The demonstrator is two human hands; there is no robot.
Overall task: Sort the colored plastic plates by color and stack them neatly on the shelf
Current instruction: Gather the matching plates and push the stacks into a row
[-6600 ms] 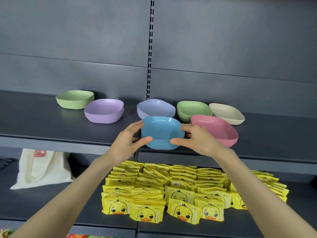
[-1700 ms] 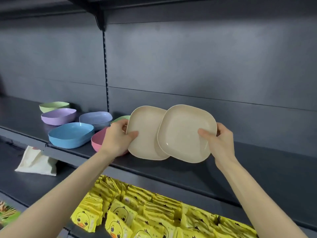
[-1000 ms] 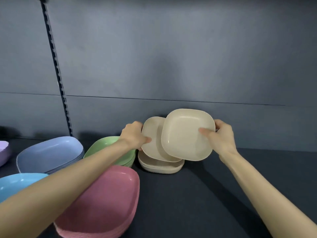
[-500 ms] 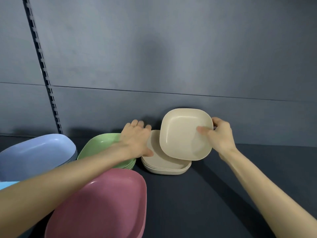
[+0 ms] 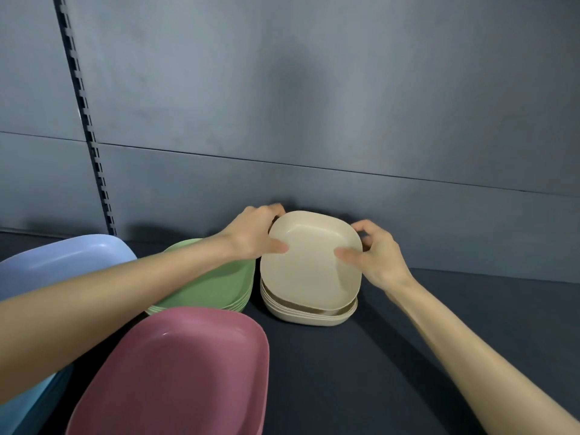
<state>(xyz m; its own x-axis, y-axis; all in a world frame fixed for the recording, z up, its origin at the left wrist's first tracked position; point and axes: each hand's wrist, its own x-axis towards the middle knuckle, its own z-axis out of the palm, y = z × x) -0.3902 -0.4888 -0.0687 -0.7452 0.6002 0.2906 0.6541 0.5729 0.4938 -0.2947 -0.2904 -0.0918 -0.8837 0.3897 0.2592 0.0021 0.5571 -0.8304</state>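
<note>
Currently the left hand (image 5: 254,233) and right hand (image 5: 376,255) pinch the cream plate (image 5: 310,265), tilted atop its stack (image 5: 310,315) at frame centre. Released askew, it could sit crooked or slide off.

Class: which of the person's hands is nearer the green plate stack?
Left. The left hand grips the top beige plate on the side next to the green stack; the right hand holds its opposite side.

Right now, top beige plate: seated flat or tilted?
Tilted, not seated: a gap shows between the top beige plate and the beige stack below.
</note>
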